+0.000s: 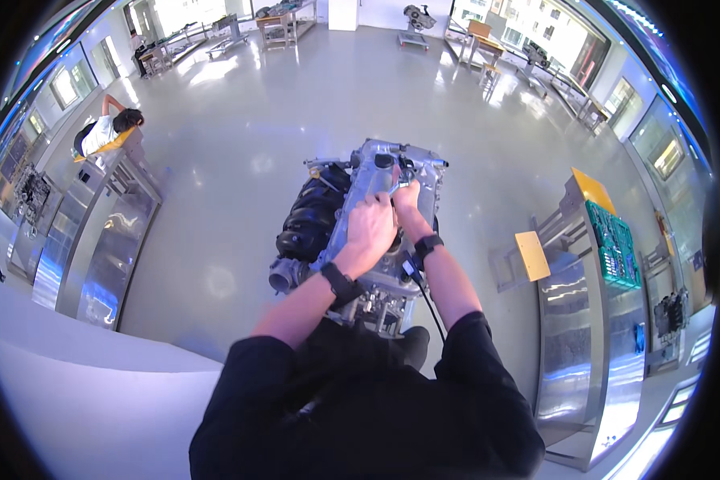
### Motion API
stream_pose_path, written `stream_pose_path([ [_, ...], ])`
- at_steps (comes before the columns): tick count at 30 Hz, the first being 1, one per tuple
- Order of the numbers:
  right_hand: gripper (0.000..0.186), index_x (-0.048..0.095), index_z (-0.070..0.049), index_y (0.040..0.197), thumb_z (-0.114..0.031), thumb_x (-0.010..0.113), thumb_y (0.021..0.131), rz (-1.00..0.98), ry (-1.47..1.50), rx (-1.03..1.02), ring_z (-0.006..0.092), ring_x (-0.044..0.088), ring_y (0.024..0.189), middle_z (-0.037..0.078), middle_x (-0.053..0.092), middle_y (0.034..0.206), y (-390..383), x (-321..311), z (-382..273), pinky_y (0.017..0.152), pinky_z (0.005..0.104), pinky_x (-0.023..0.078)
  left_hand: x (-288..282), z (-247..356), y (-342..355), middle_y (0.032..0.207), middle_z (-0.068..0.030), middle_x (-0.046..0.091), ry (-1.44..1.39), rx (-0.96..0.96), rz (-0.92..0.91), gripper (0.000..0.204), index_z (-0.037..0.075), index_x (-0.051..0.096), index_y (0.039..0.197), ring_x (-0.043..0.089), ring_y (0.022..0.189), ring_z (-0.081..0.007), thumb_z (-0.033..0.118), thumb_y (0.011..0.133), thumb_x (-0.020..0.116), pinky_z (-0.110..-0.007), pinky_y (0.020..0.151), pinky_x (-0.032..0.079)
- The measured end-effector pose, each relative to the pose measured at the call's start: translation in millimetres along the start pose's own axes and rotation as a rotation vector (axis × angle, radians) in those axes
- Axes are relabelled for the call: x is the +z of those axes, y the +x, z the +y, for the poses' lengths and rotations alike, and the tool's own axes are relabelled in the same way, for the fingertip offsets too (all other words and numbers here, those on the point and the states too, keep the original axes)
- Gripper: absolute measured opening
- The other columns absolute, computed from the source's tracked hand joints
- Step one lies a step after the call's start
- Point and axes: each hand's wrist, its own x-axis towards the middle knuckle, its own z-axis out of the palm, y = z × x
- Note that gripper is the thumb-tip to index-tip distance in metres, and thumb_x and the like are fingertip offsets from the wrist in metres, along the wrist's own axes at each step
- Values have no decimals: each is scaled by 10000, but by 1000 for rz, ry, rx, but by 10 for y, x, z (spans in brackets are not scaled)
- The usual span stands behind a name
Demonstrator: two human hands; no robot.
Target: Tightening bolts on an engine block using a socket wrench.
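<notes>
An engine stands in front of me, with a silver top cover and a black ribbed intake manifold on its left side. My left hand is closed over the middle of the cover, its fingers curled around something hidden. My right hand is just beyond it, closed on a small metallic piece near the top of the engine; I cannot make out what it is. A black cable with a connector hangs down the engine's near right side, by my right forearm.
To the right are a steel cart, yellow boards and a green tool tray. Another person bends over a steel cart at left. A white surface is at lower left; benches line the far wall.
</notes>
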Motion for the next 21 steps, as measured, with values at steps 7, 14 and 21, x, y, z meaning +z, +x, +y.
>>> stream_pose_path([
  [7,309,602,-70,708,-314,689,876,-88,-13,128,57,401,603,-54,506,650,42,36,-90,506,290,326,8,-456,322,689,-144,651,91,31,-54,189,33,605,823,668,610,-304,212,855,552,-387,532,546],
  [14,290,563,-118,659,-289,688,856,-154,90,122,40,352,515,-80,426,573,148,9,39,452,275,257,279,-764,604,685,-132,674,174,-2,-113,244,75,636,771,682,617,-277,303,819,565,-403,551,551],
  [21,233,654,18,907,-210,625,865,-174,-220,-64,154,581,719,61,659,759,-5,177,-60,695,327,478,523,-1338,833,777,-180,661,-171,-59,-211,161,106,683,823,647,760,-350,246,763,631,-463,693,521],
])
